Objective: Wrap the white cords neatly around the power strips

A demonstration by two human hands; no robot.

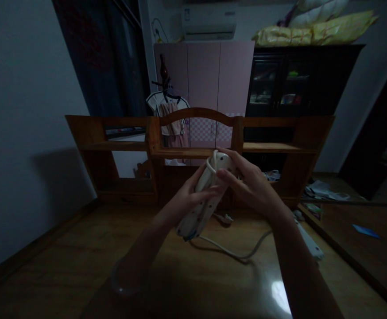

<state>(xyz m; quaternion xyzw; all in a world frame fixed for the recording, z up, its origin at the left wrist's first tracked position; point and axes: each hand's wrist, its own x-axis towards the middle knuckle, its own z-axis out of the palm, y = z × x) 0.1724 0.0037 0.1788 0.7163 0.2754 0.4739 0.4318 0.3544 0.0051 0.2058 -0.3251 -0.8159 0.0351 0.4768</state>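
A long white power strip [210, 208], its cord looped over the upper end, is held up and tilted between my two hands. My left hand [191, 197] wraps the left side near the middle, thumb across the face. Around the upper end closes my right hand [246, 179], its thumb pressing beside the cord loop. Small dark holes dot the side facing me, and the lower end shows a bit of blue. On the wooden surface below, a white cord [236, 255] curves to the right, and a white plug [226, 219] lies behind the strip.
Another white strip [309, 241] lies right of my right forearm. Ahead stands a wooden shelf unit [193, 153] with open compartments. Plastic bags [324, 190] and a blue flat item [366, 231] lie farther right, beyond a raised edge. The room is dim.
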